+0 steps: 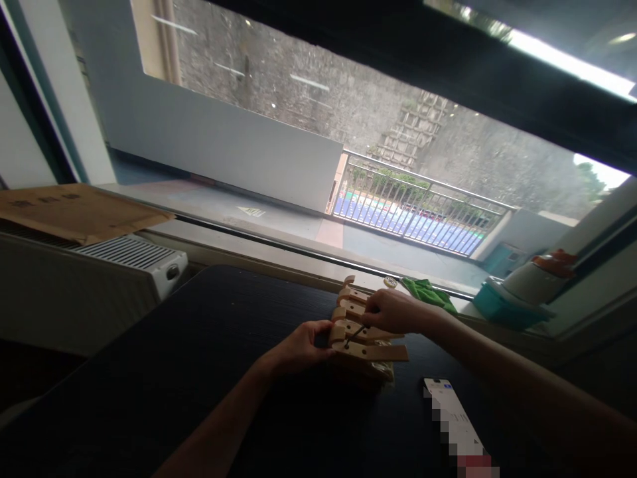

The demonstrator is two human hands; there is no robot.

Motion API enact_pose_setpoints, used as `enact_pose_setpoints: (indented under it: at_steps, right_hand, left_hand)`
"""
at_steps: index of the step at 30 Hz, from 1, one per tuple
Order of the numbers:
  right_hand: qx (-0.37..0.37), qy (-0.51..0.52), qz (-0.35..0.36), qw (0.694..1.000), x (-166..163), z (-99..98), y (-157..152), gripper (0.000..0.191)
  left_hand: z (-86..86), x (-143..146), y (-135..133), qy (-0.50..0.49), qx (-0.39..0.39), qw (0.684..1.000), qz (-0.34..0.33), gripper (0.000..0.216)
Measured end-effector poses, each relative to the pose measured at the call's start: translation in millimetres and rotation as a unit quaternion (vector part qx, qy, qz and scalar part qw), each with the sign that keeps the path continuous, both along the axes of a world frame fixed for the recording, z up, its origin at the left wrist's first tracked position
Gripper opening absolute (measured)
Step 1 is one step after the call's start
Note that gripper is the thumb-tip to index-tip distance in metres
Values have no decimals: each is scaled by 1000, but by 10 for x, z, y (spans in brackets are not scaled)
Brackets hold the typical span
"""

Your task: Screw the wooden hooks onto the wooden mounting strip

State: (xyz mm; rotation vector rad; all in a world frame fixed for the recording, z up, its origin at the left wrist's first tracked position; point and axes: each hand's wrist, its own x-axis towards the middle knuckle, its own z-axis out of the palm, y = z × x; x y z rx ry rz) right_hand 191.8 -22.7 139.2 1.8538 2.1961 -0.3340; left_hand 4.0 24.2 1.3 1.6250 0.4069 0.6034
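Observation:
A wooden assembly (356,330) stands on the dark table, made of several pale slats with holes and curved, hook-like ends. My left hand (303,346) is closed round its left side, thumb and fingers at the curved end of the nearest slats. My right hand (391,311) is closed above the slats on a thin dark rod (355,337). The rod slants down to the left, its tip at a hole near the curved end of the front slat. My fingers hide its upper end, so its exact kind cannot be told. Crinkled clear plastic (383,369) shows under the slats.
A phone (455,411) lies on the dark table (223,332), right of the wood. On the window sill are a roll of tape (391,282), a green cloth (428,293) and a teal container (507,307). A brown envelope (74,212) rests on a white slotted unit (134,255) at left.

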Motion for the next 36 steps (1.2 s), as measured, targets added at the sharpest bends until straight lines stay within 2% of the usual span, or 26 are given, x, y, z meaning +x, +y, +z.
enact_pose_setpoints:
  at_steps: [4, 10, 16, 22, 28, 32, 36]
  right_hand:
    - [14, 1, 38, 999, -45, 139, -107, 22]
    - [-23, -37, 113, 993, -174, 236, -133, 16]
    - [28, -63, 102, 992, -164, 212, -153, 17]
    - [24, -63, 105, 992, -165, 119, -169, 21]
    - [-23, -6, 116, 993, -155, 114, -279, 21]
    - [33, -23, 97, 994, -163, 129, -249, 22]
    - [33, -36, 85, 995, -159, 109, -204, 22]
  left_hand:
    - [40, 5, -21, 2, 1, 1000, -8, 48]
    - [12, 32, -37, 0, 12, 1000, -14, 44]
    - [2, 32, -37, 8, 26, 1000, -14, 40]
    - [31, 23, -45, 17, 37, 999, -6, 44]
    - [19, 34, -58, 14, -6, 1000, -19, 43]
    - [34, 29, -59, 16, 14, 1000, -16, 43]
    - [32, 28, -56, 2, 29, 999, -14, 40]
